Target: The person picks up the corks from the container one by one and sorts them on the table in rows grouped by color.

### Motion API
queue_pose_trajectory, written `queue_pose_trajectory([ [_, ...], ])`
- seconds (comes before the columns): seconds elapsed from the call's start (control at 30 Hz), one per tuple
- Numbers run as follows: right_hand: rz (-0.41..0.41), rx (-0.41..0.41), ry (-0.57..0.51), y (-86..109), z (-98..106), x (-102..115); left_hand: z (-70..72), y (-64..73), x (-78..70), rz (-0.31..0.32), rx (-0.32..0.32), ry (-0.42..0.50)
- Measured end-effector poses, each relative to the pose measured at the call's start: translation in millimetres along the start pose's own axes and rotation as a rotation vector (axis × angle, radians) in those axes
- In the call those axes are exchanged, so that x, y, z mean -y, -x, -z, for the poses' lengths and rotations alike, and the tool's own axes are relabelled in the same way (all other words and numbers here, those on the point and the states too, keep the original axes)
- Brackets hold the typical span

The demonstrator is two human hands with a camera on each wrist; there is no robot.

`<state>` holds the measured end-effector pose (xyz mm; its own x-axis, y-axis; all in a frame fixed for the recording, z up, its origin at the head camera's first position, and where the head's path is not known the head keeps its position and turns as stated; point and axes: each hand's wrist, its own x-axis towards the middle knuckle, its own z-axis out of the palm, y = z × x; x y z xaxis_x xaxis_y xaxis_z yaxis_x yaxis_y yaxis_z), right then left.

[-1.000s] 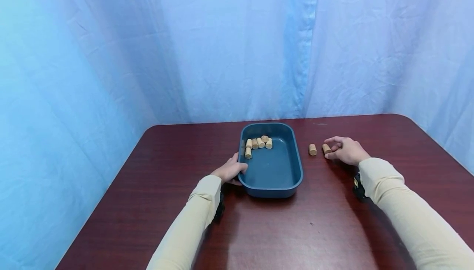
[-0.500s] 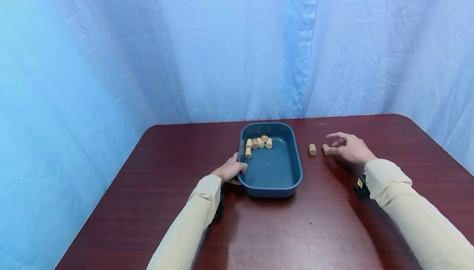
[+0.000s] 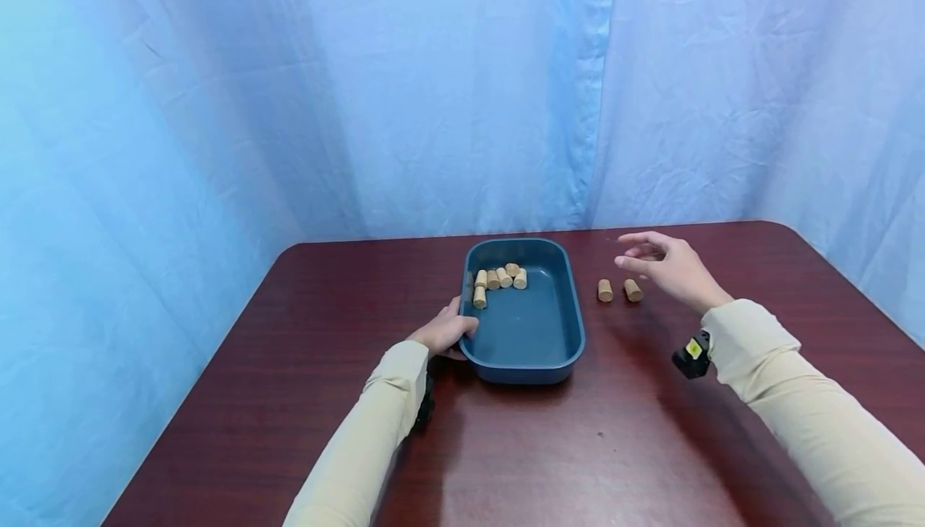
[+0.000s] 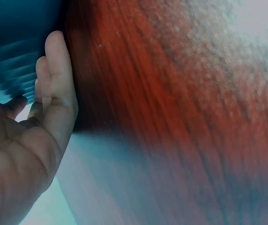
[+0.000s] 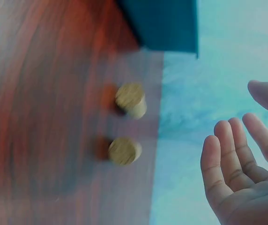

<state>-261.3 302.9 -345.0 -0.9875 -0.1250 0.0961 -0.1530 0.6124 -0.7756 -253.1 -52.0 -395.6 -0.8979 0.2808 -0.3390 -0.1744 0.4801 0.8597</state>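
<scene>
A dark blue rectangular tray stands on the table, also seen as a blue corner in the right wrist view. My left hand grips its near left side, thumb over the rim and fingers along the outer wall. Inside, several corks lie clustered at the far left. To the tray's right are two more corks, one nearer it and one farther right. Above and right of these, my right hand is raised off the table, fingers spread, holding nothing.
The dark red wooden table has rounded far corners. Pale blue curtains hang behind it and along both sides. A black device with a yellow patch is strapped at the right wrist.
My right hand has let go of the right-hand cork and risen up and away from it. That cork stays on the table. The left hand keeps its grip on the tray.
</scene>
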Motion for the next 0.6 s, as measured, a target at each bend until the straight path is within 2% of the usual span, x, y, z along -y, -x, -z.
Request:
queue_pose_trajectory([
  [0.1, 0.002, 0.009, -0.04, -0.4, -2.9, 10.5, -0.3, 1.9, -0.3, 0.002, -0.003, -0.002],
  [0.4, 0.027, 0.036, -0.055, 0.0, -9.4, 35.8, -0.4, 0.8, 1.2, 0.0, 0.012, -0.005],
  [0.6, 0.029, 0.068, -0.087, -2.8, -17.4, 48.6, -0.8, 0.4, 2.9, 0.024, 0.004, -0.025],
])
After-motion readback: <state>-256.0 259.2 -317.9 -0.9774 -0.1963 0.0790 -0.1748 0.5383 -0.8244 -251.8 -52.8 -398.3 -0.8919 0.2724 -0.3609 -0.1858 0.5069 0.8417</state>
